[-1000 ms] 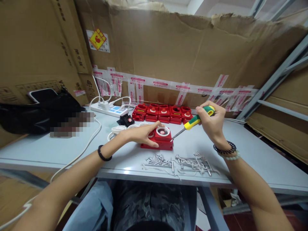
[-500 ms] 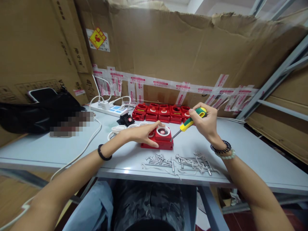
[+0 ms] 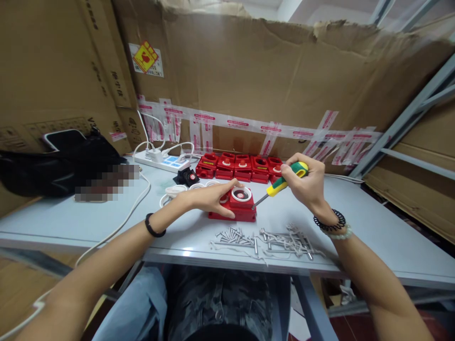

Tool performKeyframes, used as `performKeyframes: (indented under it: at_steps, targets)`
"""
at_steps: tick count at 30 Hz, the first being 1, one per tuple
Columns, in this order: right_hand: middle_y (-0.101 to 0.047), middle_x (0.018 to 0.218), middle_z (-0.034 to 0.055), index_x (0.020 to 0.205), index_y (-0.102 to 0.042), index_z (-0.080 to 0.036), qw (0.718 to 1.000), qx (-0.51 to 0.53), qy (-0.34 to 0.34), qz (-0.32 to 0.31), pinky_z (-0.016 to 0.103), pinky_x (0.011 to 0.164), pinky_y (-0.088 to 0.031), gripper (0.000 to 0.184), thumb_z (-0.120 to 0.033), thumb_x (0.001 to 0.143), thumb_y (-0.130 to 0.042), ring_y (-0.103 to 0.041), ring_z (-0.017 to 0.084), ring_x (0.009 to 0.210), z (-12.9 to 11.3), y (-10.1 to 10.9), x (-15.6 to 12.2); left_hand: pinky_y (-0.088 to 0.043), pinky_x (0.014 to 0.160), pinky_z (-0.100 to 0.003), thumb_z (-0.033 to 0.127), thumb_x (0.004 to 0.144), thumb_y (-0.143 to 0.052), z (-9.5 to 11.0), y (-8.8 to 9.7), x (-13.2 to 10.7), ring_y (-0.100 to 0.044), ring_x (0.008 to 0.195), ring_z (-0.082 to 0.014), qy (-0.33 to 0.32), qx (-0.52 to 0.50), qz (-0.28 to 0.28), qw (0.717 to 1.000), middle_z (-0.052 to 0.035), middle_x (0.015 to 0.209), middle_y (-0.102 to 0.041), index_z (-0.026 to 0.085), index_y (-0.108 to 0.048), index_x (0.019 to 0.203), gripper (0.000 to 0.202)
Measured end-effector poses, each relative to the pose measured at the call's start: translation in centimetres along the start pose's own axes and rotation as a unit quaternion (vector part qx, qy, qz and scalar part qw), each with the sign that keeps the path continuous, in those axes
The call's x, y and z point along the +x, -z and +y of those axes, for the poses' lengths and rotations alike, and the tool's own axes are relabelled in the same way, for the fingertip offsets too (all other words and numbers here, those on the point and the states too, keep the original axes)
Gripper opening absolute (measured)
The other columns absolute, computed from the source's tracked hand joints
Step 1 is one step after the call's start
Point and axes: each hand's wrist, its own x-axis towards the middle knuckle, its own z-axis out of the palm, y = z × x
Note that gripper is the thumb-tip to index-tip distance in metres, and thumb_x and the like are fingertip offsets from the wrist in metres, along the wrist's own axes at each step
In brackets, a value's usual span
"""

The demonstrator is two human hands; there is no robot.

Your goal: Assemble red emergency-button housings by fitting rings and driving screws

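Soft, middling indoor light here, brightest overhead, with a pale haze washing the top of the cardboard wall (image 3: 249, 71)! And there's a hard white glare, right by the front edge of the table (image 3: 373, 227). Tiny glints off the screws (image 3: 232, 235); only a faint shadow hugs the red housing (image 3: 241, 216). Below the tabletop, it's dim. The wide view stretches everything outward, the metal shelf frame (image 3: 426, 101) slanting and soft at the edge. Coarse pixel blocks cover a patch beside the black bag (image 3: 39, 170)!
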Motion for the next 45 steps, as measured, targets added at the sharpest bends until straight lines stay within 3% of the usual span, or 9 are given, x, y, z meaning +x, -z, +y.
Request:
performKeyframes:
  at_steps: [16, 24, 28, 30, 34, 36, 38, 41, 45]
  targets:
    - [-0.044, 0.046, -0.0056, 0.057, -0.051, -0.019, 1.000, -0.008, 0.020, -0.012, 0.023, 0.041, -0.031, 0.015, -0.023, 0.069, -0.059, -0.037, 0.008, 0.043, -0.7, 0.3, -0.3, -0.043, 0.091, -0.033, 0.050, 0.072, -0.069, -0.1, 0.0, 0.0, -0.054, 0.114, -0.0272, -0.005, -0.001, 0.003, 1.000, -0.0139, 0.137, -0.048, 0.020, -0.028, 0.139, 0.084]
    - [-0.044, 0.051, -0.0059, 0.064, -0.051, -0.020, 0.992, -0.059, 0.045, -0.101, 0.024, 0.048, -0.031, 0.024, -0.036, 0.078, -0.062, -0.036, 0.008, 0.048, -2.5, -0.4, 1.0, -0.043, 0.094, -0.034, 0.050, 0.073, -0.068, -0.1, 0.0, 0.0, -0.052, 0.117, -0.0277, -0.015, 0.001, 0.005, 1.000, -0.0146, 0.138, -0.047, 0.019, -0.029, 0.137, 0.081]
    - [-0.055, 0.064, -0.0038, 0.084, -0.056, -0.020, 0.988, 0.083, 0.043, -0.125, 0.023, 0.055, -0.040, 0.015, -0.034, 0.085, -0.057, -0.047, 0.009, 0.055, -3.3, -2.0, 0.6, -0.043, 0.094, -0.034, 0.051, 0.073, -0.068, -0.1, -0.1, 0.1, -0.053, 0.117, -0.0282, -0.017, 0.011, 0.012, 1.000, -0.0156, 0.136, -0.048, 0.018, -0.030, 0.136, 0.081]
    - [-0.056, 0.068, -0.0031, 0.084, -0.054, -0.020, 0.985, 0.127, 0.047, -0.108, 0.023, 0.055, -0.041, 0.012, -0.032, 0.086, -0.056, -0.050, 0.008, 0.056, -3.4, -2.6, 0.1, -0.044, 0.092, -0.034, 0.052, 0.072, -0.068, -0.2, -0.1, 0.1, -0.054, 0.115, -0.0282, -0.020, 0.014, 0.014, 1.000, -0.0155, 0.134, -0.049, 0.019, -0.029, 0.136, 0.082]
    - [-0.051, 0.065, -0.0048, 0.081, -0.050, -0.021, 0.989, 0.062, 0.072, -0.113, 0.023, 0.053, -0.038, 0.010, -0.027, 0.083, -0.057, -0.045, 0.008, 0.054, -3.6, -2.5, -0.1, -0.045, 0.086, -0.033, 0.051, 0.072, -0.069, -0.2, -0.2, 0.1, -0.056, 0.110, -0.0274, -0.019, 0.015, 0.014, 1.000, -0.0136, 0.126, -0.055, 0.019, -0.030, 0.135, 0.081]
    - [-0.051, 0.068, -0.0042, 0.092, -0.049, -0.021, 0.983, 0.025, 0.073, -0.168, 0.024, 0.054, -0.038, 0.007, -0.023, 0.085, -0.050, -0.045, 0.009, 0.055, -3.8, -1.6, 0.3, -0.046, 0.085, -0.032, 0.051, 0.072, -0.069, -0.2, -0.1, 0.1, -0.057, 0.108, -0.0273, -0.017, 0.014, 0.014, 1.000, -0.0133, 0.125, -0.056, 0.020, -0.031, 0.134, 0.079]
    - [-0.054, 0.073, -0.0030, 0.103, -0.046, -0.021, 0.969, 0.007, 0.065, -0.237, 0.025, 0.055, -0.038, 0.018, -0.018, 0.086, -0.042, -0.047, 0.010, 0.057, -4.0, -0.6, 0.9, -0.046, 0.084, -0.032, 0.051, 0.072, -0.069, -0.2, -0.1, 0.1, -0.057, 0.106, -0.0271, -0.015, 0.013, 0.012, 1.000, -0.0133, 0.124, -0.056, 0.021, -0.031, 0.133, 0.078]
    - [-0.058, 0.074, -0.0020, 0.109, -0.046, -0.021, 0.954, -0.011, 0.058, -0.295, 0.024, 0.054, -0.038, 0.020, -0.022, 0.089, -0.043, -0.050, 0.010, 0.057, -4.0, 0.3, 1.3, -0.046, 0.083, -0.032, 0.050, 0.073, -0.069, -0.1, 0.0, 0.0, -0.057, 0.105, -0.0268, -0.008, 0.013, 0.007, 1.000, -0.0134, 0.124, -0.055, 0.021, -0.030, 0.134, 0.078]
    - [-0.058, 0.065, -0.0023, 0.100, -0.055, -0.020, 0.969, -0.085, 0.086, -0.215, 0.024, 0.053, -0.037, 0.021, -0.035, 0.088, -0.052, -0.047, 0.009, 0.052, -3.7, -0.1, 1.2, -0.045, 0.084, -0.032, 0.051, 0.073, -0.068, 0.0, 0.0, 0.0, -0.057, 0.106, -0.0261, -0.001, 0.017, 0.003, 1.000, -0.0122, 0.127, -0.054, 0.022, -0.029, 0.135, 0.078]
